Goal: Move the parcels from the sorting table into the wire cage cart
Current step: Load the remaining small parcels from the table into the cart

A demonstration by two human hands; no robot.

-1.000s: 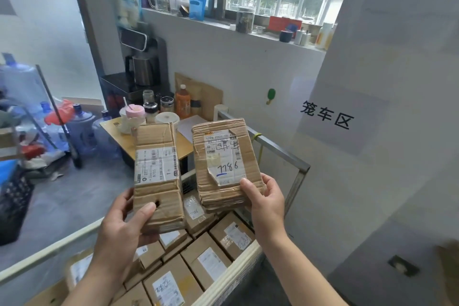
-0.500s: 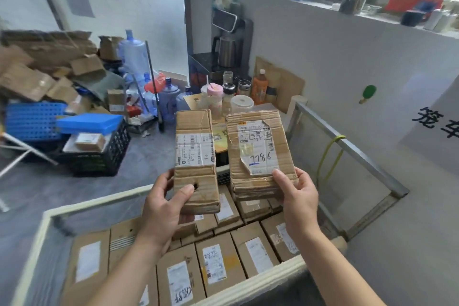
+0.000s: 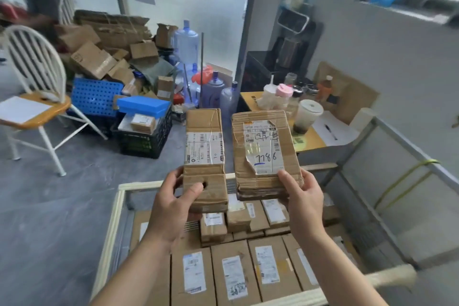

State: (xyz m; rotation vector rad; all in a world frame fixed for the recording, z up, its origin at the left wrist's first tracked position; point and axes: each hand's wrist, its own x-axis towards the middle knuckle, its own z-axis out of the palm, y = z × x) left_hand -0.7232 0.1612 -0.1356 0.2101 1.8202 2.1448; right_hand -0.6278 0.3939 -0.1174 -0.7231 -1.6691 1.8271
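My left hand [image 3: 171, 208] grips a narrow cardboard parcel [image 3: 205, 154] by its near end; it has a white label and a small hole near my thumb. In my right hand [image 3: 304, 201] is a wider, worn parcel [image 3: 267, 151] with "7786" written on its label. Both parcels are held flat, side by side, above the far part of the wire cage cart [image 3: 109, 238]. Inside the cart lie several labelled cardboard parcels [image 3: 233, 273] packed in rows. The sorting table is out of view.
A small table [image 3: 308, 141] with cups and bottles stands behind the cart. On the floor to the left are a black crate [image 3: 141, 141], blue crates, water bottles, a heap of cardboard and a white chair [image 3: 37, 107]. A person stands at the far left.
The view has swung left and down, so more of the cart's inside and the floor clutter shows. Both hands keep the same hold on the two parcels, now further over the cart.
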